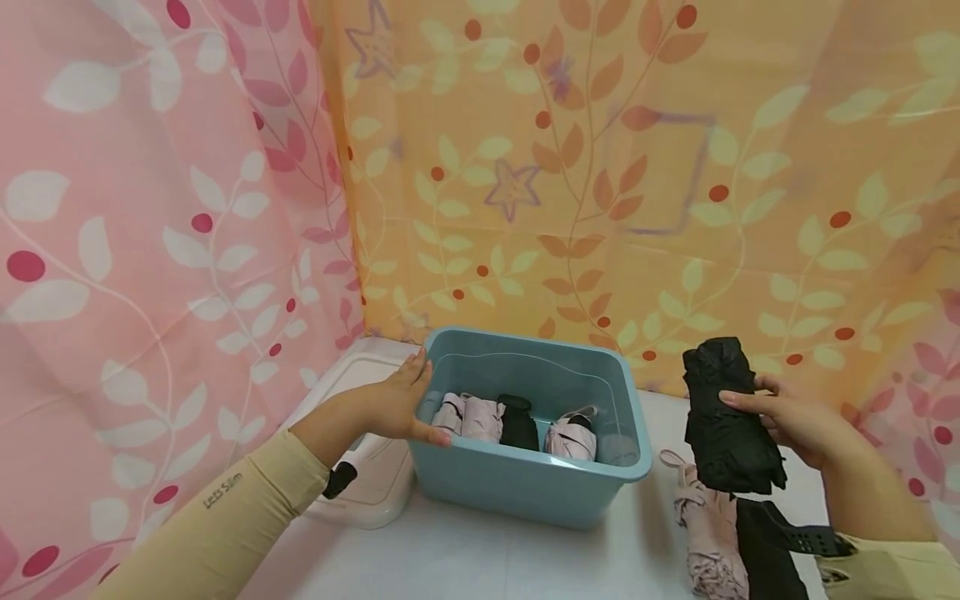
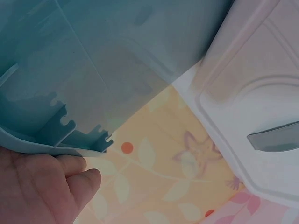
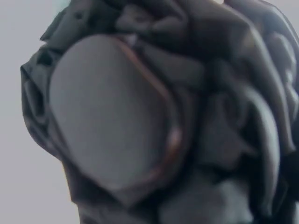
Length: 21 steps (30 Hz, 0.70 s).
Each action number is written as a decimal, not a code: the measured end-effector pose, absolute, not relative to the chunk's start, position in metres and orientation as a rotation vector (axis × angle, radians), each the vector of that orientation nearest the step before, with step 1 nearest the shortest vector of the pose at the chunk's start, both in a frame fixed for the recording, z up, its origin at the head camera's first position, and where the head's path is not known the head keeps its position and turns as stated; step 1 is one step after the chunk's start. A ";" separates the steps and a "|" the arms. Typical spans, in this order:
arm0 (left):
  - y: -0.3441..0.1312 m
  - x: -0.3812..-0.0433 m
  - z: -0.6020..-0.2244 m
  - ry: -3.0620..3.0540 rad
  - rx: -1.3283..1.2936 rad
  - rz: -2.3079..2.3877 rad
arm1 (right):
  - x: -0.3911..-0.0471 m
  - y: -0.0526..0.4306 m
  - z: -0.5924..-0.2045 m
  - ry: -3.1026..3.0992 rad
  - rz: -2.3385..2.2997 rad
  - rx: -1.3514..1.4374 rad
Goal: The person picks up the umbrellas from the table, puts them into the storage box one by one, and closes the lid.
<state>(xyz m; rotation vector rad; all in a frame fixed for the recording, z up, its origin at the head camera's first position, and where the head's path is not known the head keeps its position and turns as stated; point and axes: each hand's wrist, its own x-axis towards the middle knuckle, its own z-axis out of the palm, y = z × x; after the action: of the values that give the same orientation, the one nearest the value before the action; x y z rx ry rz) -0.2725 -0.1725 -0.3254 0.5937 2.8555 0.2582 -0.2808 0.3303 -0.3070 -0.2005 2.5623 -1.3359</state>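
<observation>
A light blue plastic bin (image 1: 525, 487) stands on the white table, and my left hand (image 1: 427, 400) grips its left rim. From below, in the left wrist view, my left hand (image 2: 56, 186) is under the bin's rim (image 2: 51, 144). Inside lie two pale pink folded umbrellas (image 1: 468, 415) (image 1: 572, 435) with a black one (image 1: 519, 423) between them. To the right of the bin, above the table, my right hand (image 1: 750, 402) holds a black folded umbrella (image 1: 723, 433) upright. Its round end cap (image 3: 107, 112) fills the right wrist view.
A white lid (image 1: 367, 479) with a grey handle (image 2: 275, 140) lies flat against the bin's left side. Another pink folded umbrella (image 1: 708, 533) and a black one (image 1: 765, 558) lie on the table at the front right. Patterned pink and orange curtains (image 1: 600, 183) close off the back and left.
</observation>
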 end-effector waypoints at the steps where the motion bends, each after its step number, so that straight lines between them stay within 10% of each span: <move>1: -0.173 -0.273 -0.326 2.856 0.595 0.258 | -0.283 0.323 -0.303 2.569 -1.345 -0.212; 21: -0.174 -0.274 -0.330 2.866 0.613 0.229 | -0.318 0.207 -0.273 2.464 -1.440 -0.225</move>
<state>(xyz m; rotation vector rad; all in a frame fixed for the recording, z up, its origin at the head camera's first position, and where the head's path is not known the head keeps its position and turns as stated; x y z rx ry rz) -0.2744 -0.1735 -0.3300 0.6131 2.8657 0.2287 -0.3176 0.2070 -0.2729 -0.2251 2.4639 -1.4397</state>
